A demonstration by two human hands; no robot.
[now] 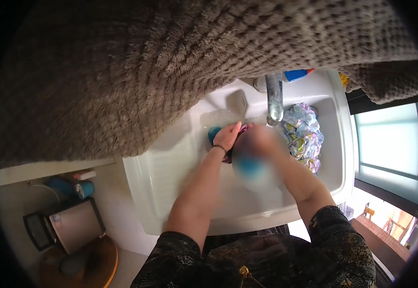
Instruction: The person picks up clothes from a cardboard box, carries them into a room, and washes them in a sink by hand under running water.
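My left hand (226,137), with a dark band at the wrist, grips a dark and pink wet cloth (227,157) over the white basin. A blue piece of fabric (214,134) shows just left of that hand. My right hand (263,139) lies close beside it, under a blurred patch, so its fingers and anything in them cannot be made out. Some blue shows in the blur below it. Above the hands the metal faucet (275,99) points down. A crumpled pastel patterned cloth (302,135) lies in the basin to the right.
The white sink (338,144) has a sloping ribbed section (173,180) on its left. A thick brown textured towel (194,54) hangs across the top. A blue bottle with a red tip (297,75) lies behind the faucet. A round wooden stool (101,266) stands lower left.
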